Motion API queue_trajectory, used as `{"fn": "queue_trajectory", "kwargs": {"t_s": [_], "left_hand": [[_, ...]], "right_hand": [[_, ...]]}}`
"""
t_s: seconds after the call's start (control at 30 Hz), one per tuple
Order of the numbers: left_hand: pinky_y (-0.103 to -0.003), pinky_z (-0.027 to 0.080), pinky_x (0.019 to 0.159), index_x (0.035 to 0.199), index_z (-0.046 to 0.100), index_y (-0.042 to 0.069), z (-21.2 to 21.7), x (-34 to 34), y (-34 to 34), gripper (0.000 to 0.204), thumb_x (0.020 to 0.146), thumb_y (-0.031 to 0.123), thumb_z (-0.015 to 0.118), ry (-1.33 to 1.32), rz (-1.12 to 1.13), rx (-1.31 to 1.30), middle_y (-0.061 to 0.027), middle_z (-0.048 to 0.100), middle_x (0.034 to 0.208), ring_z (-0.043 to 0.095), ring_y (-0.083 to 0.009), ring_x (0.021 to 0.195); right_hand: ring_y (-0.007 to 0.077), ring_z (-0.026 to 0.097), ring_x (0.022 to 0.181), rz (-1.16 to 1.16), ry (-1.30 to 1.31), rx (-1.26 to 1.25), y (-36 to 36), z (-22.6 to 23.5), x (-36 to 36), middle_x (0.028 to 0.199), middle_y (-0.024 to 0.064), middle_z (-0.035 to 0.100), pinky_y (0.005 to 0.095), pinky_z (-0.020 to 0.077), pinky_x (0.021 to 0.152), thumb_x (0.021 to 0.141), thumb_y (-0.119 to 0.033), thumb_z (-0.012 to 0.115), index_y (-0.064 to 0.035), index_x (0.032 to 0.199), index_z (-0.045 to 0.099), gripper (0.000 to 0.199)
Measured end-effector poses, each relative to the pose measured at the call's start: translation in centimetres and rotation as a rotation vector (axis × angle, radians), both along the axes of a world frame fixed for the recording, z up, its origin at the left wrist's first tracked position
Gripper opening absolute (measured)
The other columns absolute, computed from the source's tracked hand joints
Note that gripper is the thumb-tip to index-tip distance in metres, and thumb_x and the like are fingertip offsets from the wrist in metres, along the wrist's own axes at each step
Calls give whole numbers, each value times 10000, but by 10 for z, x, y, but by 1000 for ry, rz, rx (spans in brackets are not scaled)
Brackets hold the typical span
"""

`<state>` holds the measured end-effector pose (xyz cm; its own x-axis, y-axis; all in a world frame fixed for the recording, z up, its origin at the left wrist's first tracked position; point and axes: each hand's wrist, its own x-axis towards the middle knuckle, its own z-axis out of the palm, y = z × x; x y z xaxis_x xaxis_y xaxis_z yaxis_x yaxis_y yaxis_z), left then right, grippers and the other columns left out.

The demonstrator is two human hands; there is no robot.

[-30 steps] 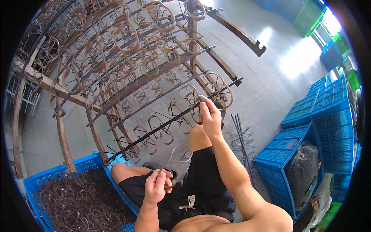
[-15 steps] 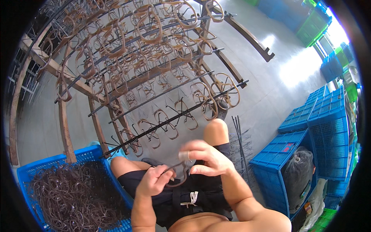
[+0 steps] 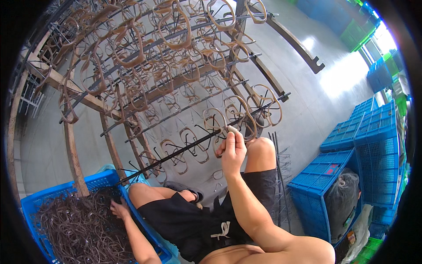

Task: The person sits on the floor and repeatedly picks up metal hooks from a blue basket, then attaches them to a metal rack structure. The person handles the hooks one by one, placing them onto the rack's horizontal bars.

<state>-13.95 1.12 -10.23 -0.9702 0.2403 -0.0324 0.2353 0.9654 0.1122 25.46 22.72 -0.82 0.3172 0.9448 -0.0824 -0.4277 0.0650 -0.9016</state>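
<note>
Head view, near first: my left hand (image 3: 119,209) at 8 o'clock digs into the blue crate (image 3: 52,198) of tangled brown bands (image 3: 74,229), fingers buried, so I cannot tell if it grips one. My right hand (image 3: 233,149), centre frame, is pinched together on a thin band loop (image 3: 215,125) at the black rod (image 3: 184,147). I judge these loops light, limp, springy and not fragile; best pinched at the top edge. Further off, the wooden rack (image 3: 79,99) carries many hung loops. At 3 o'clock, stacked blue crates (image 3: 365,132); no readable labels, a dark bag (image 3: 343,207) inside one.
</note>
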Motion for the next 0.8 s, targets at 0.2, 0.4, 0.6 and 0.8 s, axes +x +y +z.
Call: {"fn": "queue_trajectory", "kwargs": {"t_s": [0.2, 0.4, 0.6, 0.8], "left_hand": [[-442, 407, 869, 1097, 578, 65, -68, -89, -31, 300, 858, 234, 515, -364, -48, 202, -232, 509, 1132, 511, -386, 1024], [-458, 405, 849, 1117, 531, 75, -4, -15, 0, 328, 802, 162, 552, 171, -208, -266, -188, 474, 1103, 474, -369, 1052], [-476, 383, 909, 1247, 456, 135, -7, -35, -24, 434, 827, 205, 543, -5, -161, -582, -145, 388, 1293, 429, -374, 1123], [-434, 444, 858, 1098, 588, 108, 17, -62, -13, 316, 782, 113, 600, -84, -234, -487, -166, 610, 1059, 557, -344, 1024]], "right_hand": [[53, 407, 443, 121, 208, -38, 0, 10, -6, 571, -18, 430, 218, 380, 404, 946, -138, 460, -10, 1131, 546, 240], [40, 389, 428, 37, 62, -29, 0, 9, -10, 562, -32, 422, 205, 372, 392, 944, -136, 459, 8, 1139, 546, 257], [34, 374, 413, 81, 20, -84, 8, 22, -12, 548, -40, 416, 204, 363, 386, 941, -151, 471, 7, 1133, 558, 263], [22, 385, 425, 130, -111, -83, 7, 21, -16, 547, -53, 437, 199, 358, 399, 930, -144, 494, -7, 1118, 578, 247]]}}
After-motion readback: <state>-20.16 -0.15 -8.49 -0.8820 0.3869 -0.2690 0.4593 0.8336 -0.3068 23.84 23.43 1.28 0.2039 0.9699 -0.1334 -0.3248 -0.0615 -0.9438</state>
